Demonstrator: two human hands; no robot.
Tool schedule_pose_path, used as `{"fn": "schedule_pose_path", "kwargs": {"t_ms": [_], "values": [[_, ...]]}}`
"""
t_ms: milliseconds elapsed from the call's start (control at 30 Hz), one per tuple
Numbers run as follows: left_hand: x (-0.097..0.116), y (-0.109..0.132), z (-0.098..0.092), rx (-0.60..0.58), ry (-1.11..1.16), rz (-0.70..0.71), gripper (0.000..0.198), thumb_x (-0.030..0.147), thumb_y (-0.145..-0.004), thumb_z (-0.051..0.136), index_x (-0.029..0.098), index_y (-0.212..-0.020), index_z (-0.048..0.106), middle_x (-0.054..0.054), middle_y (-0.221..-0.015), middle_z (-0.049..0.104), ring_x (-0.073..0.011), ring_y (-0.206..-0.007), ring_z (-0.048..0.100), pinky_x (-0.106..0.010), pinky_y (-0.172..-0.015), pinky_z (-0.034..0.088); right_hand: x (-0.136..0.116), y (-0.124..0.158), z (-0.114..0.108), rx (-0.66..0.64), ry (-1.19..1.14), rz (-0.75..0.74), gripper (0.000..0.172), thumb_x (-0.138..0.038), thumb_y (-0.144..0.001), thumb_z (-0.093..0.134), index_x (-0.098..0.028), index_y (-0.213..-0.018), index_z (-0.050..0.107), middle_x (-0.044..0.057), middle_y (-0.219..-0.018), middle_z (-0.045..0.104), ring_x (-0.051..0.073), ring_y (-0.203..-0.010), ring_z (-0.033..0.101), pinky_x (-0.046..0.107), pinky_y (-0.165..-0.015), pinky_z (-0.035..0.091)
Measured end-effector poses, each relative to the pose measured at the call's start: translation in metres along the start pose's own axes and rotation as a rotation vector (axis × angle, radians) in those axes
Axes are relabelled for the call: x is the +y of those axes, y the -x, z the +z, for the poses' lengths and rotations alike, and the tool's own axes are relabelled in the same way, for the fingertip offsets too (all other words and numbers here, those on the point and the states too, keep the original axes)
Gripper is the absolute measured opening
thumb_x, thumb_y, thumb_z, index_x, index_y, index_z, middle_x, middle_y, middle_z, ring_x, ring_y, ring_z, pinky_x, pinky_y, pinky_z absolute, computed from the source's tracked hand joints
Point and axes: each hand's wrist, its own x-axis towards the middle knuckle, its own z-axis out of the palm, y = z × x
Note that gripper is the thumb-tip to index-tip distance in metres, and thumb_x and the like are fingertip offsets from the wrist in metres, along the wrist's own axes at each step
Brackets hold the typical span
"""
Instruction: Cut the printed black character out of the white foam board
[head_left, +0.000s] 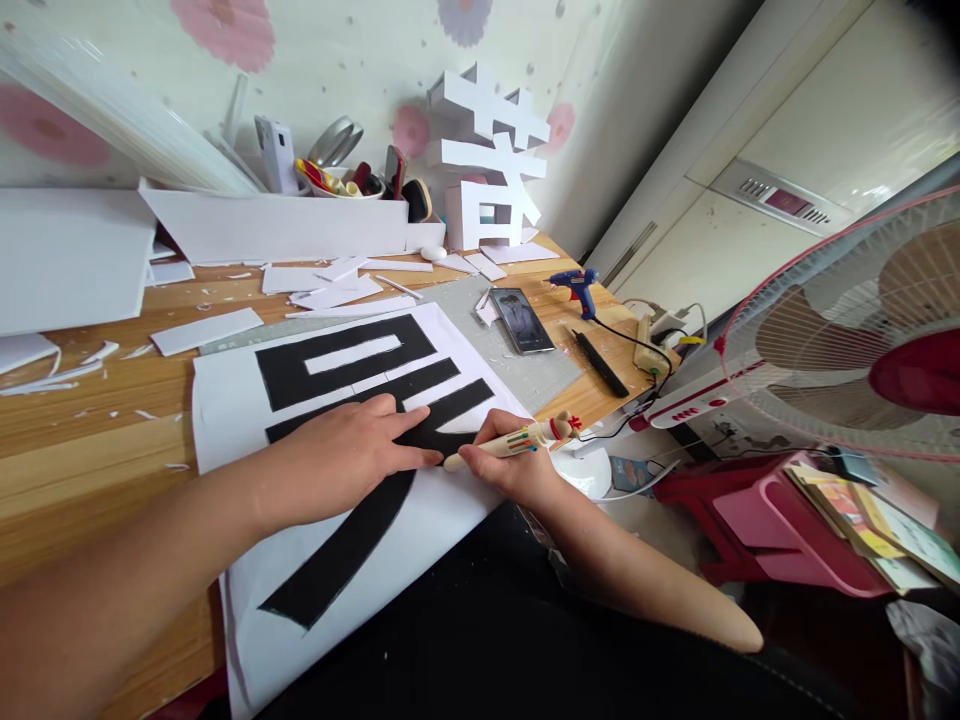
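A white sheet of paper (405,560) with a large black character (345,550) printed on it lies over the table's front edge. My left hand (360,445) rests flat on the character with its fingers spread. In my right hand (517,470) is a thick cream multicolour pen (529,437) with coloured sliders and a decorated top. The pen's tip points left, down at the black shape's right edge, close to my left fingertips. Part of the character is covered by my left hand and forearm.
A phone (523,321), a blue glue gun (576,288) and a black cutter knife (600,363) lie to the right. White foam-board offcuts (330,285) litter the back. Behind them stands a white built-up character (491,160). A fan (847,330) is at far right.
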Motion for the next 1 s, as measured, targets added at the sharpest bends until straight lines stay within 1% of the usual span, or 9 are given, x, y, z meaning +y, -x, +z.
{"fn": "schedule_pose_path", "kwargs": {"t_ms": [133, 267, 433, 533, 700, 867, 1000], "values": [[0.002, 0.0, -0.003, -0.007, -0.029, 0.005, 0.068, 0.003, -0.09, 0.047, 0.053, -0.135, 0.058, -0.004, -0.147, 0.055, -0.0221, -0.094, 0.058, -0.032, -0.078, 0.043, 0.004, 0.004, -0.008, 0.041, 0.019, 0.009, 0.033, -0.042, -0.069, 0.073, -0.022, -0.058, 0.049, -0.003, -0.053, 0.052, 0.01, -0.05, 0.043, 0.023, -0.046, 0.031], [0.007, -0.002, -0.009, -0.038, 0.002, -0.017, 0.078, -0.003, -0.084, 0.047, 0.056, -0.133, 0.058, -0.002, -0.146, 0.057, -0.0218, -0.092, 0.059, -0.032, -0.078, 0.042, 0.005, 0.006, -0.017, 0.069, 0.041, 0.02, 0.032, -0.04, -0.068, 0.072, -0.022, -0.056, 0.049, -0.003, -0.052, 0.051, 0.011, -0.05, 0.042, 0.023, -0.046, 0.032], [0.008, -0.003, -0.012, -0.08, -0.041, -0.006, 0.087, -0.007, -0.079, 0.045, 0.057, -0.137, 0.053, -0.003, -0.148, 0.055, -0.0219, -0.094, 0.059, -0.032, -0.078, 0.044, 0.007, 0.007, -0.025, 0.118, 0.024, 0.031, 0.03, -0.039, -0.066, 0.071, -0.022, -0.055, 0.049, -0.003, -0.051, 0.049, 0.011, -0.051, 0.042, 0.024, -0.047, 0.033], [0.007, -0.003, -0.011, -0.087, -0.036, -0.011, 0.09, -0.009, -0.077, 0.047, 0.058, -0.137, 0.053, -0.003, -0.148, 0.056, -0.022, -0.094, 0.059, -0.032, -0.077, 0.046, 0.009, 0.007, -0.032, 0.133, 0.022, 0.026, 0.029, -0.039, -0.064, 0.071, -0.022, -0.054, 0.049, -0.004, -0.05, 0.048, 0.011, -0.05, 0.042, 0.024, -0.047, 0.032], [0.004, -0.001, -0.008, -0.045, 0.002, -0.018, 0.092, -0.009, -0.075, 0.048, 0.059, -0.136, 0.054, -0.002, -0.148, 0.056, -0.0235, -0.094, 0.06, -0.033, -0.077, 0.046, 0.014, 0.007, -0.042, 0.146, 0.025, 0.053, 0.029, -0.04, -0.063, 0.071, -0.022, -0.055, 0.049, -0.004, -0.05, 0.048, 0.011, -0.049, 0.041, 0.025, -0.048, 0.032], [0.003, 0.0, -0.003, -0.028, -0.014, -0.005, 0.084, -0.006, -0.077, 0.05, 0.055, -0.135, 0.057, -0.002, -0.149, 0.055, -0.022, -0.094, 0.061, -0.032, -0.078, 0.049, 0.024, 0.007, -0.052, 0.18, 0.03, 0.052, 0.031, -0.041, -0.063, 0.071, -0.022, -0.054, 0.049, -0.004, -0.05, 0.047, 0.011, -0.05, 0.041, 0.024, -0.047, 0.03], [0.001, 0.002, 0.002, -0.023, -0.042, -0.002, 0.092, -0.011, -0.074, 0.048, 0.057, -0.137, 0.053, -0.002, -0.15, 0.053, -0.0232, -0.096, 0.06, -0.034, -0.076, 0.051, 0.028, 0.007, -0.063, 0.187, 0.04, 0.055, 0.032, -0.042, -0.065, 0.07, -0.022, -0.055, 0.048, -0.003, -0.05, 0.048, 0.011, -0.05, 0.042, 0.025, -0.048, 0.03]]}}
